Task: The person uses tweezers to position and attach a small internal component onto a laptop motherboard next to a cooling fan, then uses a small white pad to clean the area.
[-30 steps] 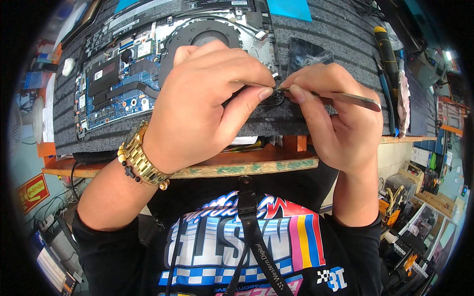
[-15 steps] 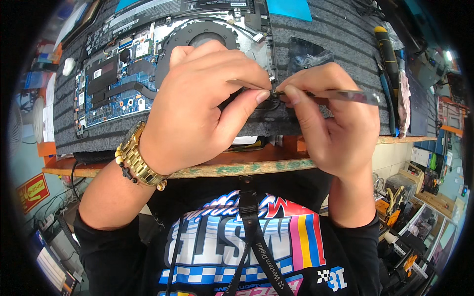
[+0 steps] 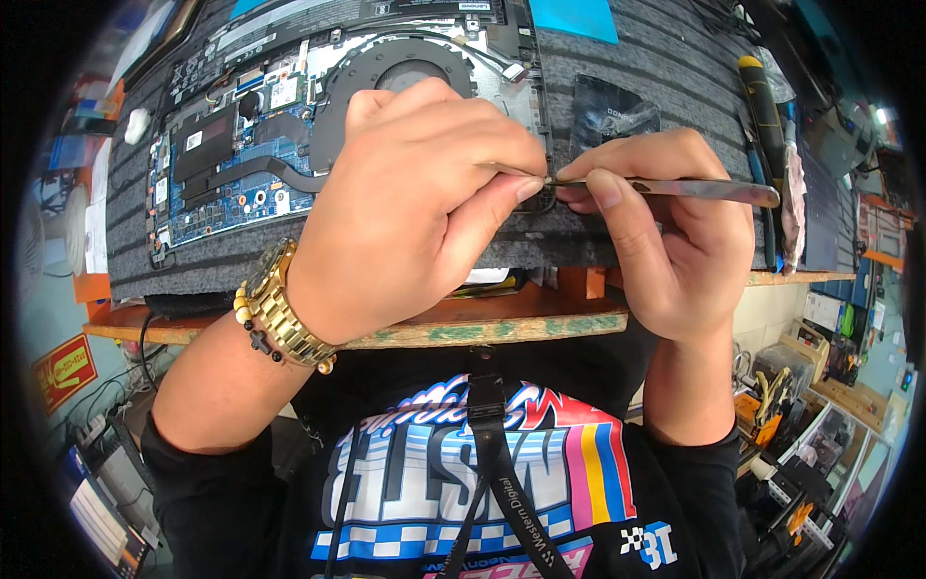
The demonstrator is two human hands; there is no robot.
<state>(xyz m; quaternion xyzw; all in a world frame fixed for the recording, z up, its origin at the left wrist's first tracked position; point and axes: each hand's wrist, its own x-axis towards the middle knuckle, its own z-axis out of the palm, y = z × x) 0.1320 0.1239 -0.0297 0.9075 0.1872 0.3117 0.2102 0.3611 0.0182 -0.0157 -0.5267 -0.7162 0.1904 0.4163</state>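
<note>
An opened laptop (image 3: 241, 154) lies on a grey ribbed mat (image 3: 666, 87), its blue circuit board, heat pipe and round black fan exposed. My left hand (image 3: 415, 203), with a gold watch and a bead bracelet at the wrist, hovers over the laptop's near right corner, thumb and forefinger pinched on something tiny that stays hidden. My right hand (image 3: 666, 232) grips metal tweezers (image 3: 675, 187). Their tips meet my left fingertips just above the mat.
A yellow-and-black screwdriver (image 3: 764, 116) lies at the mat's right side beside a pale cloth. A small black bag (image 3: 612, 111) rests on the mat behind my right hand. The wooden bench edge (image 3: 463, 323) runs below. Shelves of clutter stand at lower right.
Both hands stay pinched together at the same spot. The tweezers have levelled out slightly and my fingers have shifted a little; nothing was let go.
</note>
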